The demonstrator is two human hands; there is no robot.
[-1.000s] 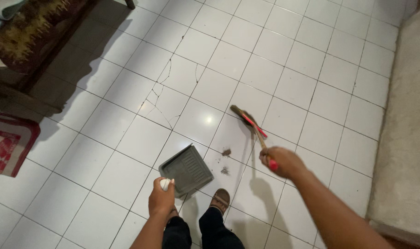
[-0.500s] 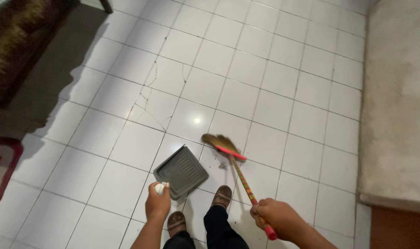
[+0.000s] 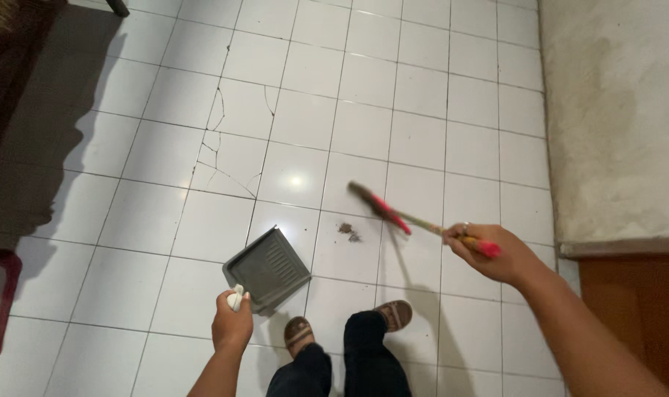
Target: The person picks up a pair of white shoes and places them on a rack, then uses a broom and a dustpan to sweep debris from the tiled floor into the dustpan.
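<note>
Broom (image 3: 393, 213) now farther right, raised.

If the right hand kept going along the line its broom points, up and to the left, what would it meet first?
The right hand would probably reach the small dirt pile lying beside the broom head on the white tile floor; beyond that the tiles look free. Depth is uncertain.

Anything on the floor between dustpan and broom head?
Yes: a small dirt pile lies on the tiles between dustpan and broom head, head view.
</note>
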